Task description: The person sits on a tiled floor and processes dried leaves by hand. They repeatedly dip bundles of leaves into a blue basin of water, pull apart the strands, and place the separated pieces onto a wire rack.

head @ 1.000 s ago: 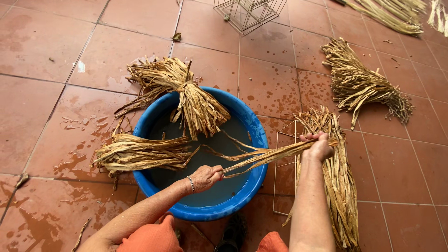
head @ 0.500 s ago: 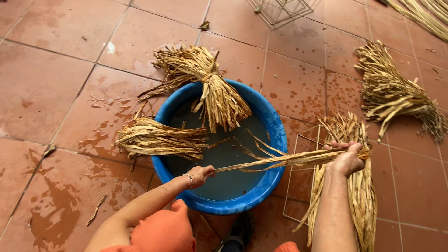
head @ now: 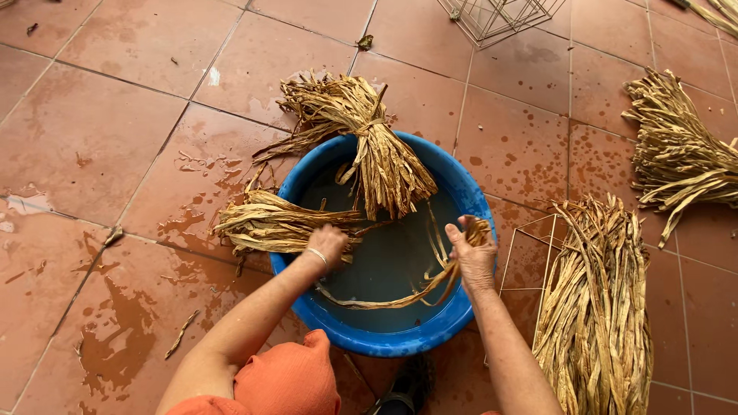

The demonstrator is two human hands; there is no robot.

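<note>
While we lean over the blue basin (head: 461, 327), our left hand (head: 329, 244) grips a dried-leaf bundle (head: 269, 224), right hand (head: 472, 253) clasps wet strands (head: 419, 288).

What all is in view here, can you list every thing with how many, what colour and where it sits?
basin: one, blue, round, holding water, on the tiled floor at centre.
tied bundles on the basin rim: two, straw-coloured; one over the far rim with its ends in the water, one across the left rim.
loose strips: a few, straw-coloured, curving through the water between the hands.
bundle on the wire frame: one, straw-coloured, right of the basin.
far bundle: one, straw-coloured, at the right edge.
wire frame: one, pale, right of the basin.
wire cage: one, pale, top edge.
floor tiles: reddish-brown, wet patches.
left hand: on the left bundle, gripping strips.
right hand: gripping the strips' other end.
</note>
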